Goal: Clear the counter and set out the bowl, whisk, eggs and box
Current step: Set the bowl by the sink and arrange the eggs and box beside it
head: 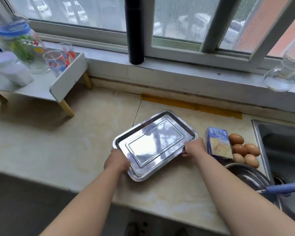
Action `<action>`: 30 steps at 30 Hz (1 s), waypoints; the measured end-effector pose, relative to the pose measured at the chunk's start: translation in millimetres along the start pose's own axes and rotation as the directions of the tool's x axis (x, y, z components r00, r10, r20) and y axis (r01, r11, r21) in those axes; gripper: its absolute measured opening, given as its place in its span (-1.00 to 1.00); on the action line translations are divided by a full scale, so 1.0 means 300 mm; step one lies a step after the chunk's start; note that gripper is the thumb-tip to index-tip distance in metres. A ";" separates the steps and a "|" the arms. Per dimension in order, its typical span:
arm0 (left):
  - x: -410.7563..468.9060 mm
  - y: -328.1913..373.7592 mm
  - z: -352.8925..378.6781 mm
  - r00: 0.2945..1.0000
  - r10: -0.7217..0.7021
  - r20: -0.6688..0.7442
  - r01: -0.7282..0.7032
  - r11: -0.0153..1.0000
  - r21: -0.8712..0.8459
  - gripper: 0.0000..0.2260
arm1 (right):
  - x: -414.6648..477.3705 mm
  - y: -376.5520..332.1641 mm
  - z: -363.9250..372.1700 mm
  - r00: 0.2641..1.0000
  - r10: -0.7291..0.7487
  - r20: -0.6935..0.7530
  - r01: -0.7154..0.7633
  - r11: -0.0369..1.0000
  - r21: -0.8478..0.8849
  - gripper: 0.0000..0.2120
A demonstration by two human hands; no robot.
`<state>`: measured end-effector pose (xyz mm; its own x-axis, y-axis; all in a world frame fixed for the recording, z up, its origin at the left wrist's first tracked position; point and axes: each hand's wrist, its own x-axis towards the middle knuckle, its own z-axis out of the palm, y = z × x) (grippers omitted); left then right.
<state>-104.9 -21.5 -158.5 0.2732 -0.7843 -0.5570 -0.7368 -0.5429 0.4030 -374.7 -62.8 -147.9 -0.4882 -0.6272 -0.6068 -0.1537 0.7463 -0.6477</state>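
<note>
At the tabletop (pixel 58 150), left hand (pixel 117 161) and right hand (pixel 193 148) have fingers clamped on the tray (pixel 153 143). Mid-clearing, I'd guess. Box (pixel 219 143), eggs (pixel 245 150), bowl (pixel 245 176), whisk (pixel 286 189) sit by the sink (pixel 283 147); tray needs carrying off next.

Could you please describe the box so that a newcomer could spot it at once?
Start at the steel sink at the right end of the counter and move left past the brown eggs. The box sits beside them, right of the shiny metal tray. It alone is a blue and yellow printed carton.
</note>
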 end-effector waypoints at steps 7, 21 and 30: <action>-0.020 0.021 -0.121 0.986 0.165 -0.019 -0.163 0.983 0.088 -0.88 | -0.151 0.034 -0.003 0.997 0.023 -0.073 -0.014 0.992 0.122 -0.69; -0.098 -0.085 -0.188 0.979 0.202 -0.015 -0.193 0.908 -0.371 -0.80 | -0.184 0.199 0.028 0.996 0.073 -0.044 -0.070 0.995 0.075 -0.63; -0.066 -0.211 -0.250 0.956 0.230 -0.184 -0.249 0.965 -0.082 -0.81 | -0.281 0.214 0.116 0.997 0.014 0.078 -0.018 0.998 0.053 -0.72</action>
<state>-17.1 5.8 -118.5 0.2050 -0.9297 -0.3058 -0.7280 -0.3537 0.5872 -313.3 30.4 -154.5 -0.4222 -0.6320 -0.6498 -0.0994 0.7448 -0.6598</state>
